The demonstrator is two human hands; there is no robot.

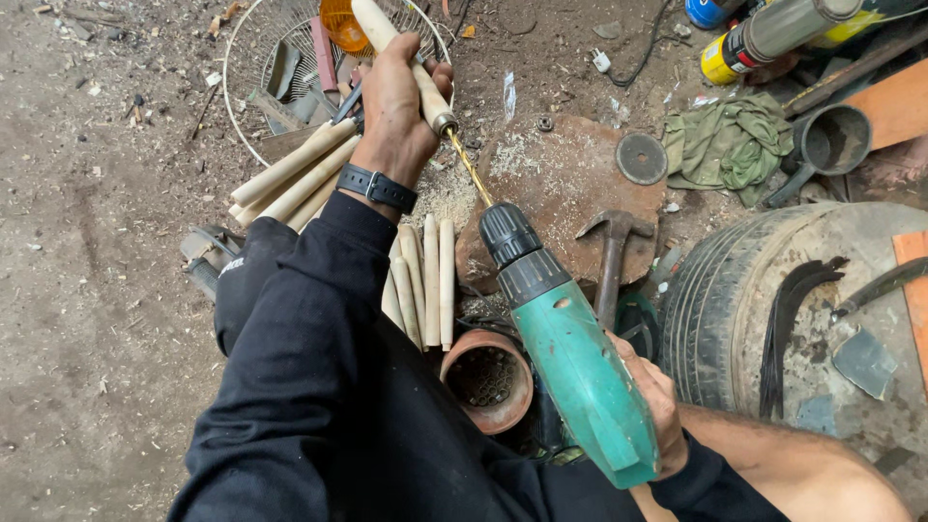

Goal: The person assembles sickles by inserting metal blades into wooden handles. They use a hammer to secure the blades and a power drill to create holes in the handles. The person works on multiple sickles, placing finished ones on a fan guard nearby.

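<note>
My left hand [396,101] grips a pale wooden handle [379,29] with a metal collar at its near end. My right hand [655,401] holds a green electric drill [570,353] low at the right. The drill's gold bit [469,166] points up and left, and its tip meets the collared end of the handle. A black watch sits on my left wrist. Several more pale wooden handles [420,275] lie in a pile on the ground under my left arm.
A round wooden block [565,184] dusted with sawdust lies beyond the drill, a hammer [611,251] resting on it. A wire basket [275,58] of tools sits at the top left. An old tyre [715,309] with blades, a clay pot [488,382], a green cloth [725,145] and spray cans lie around.
</note>
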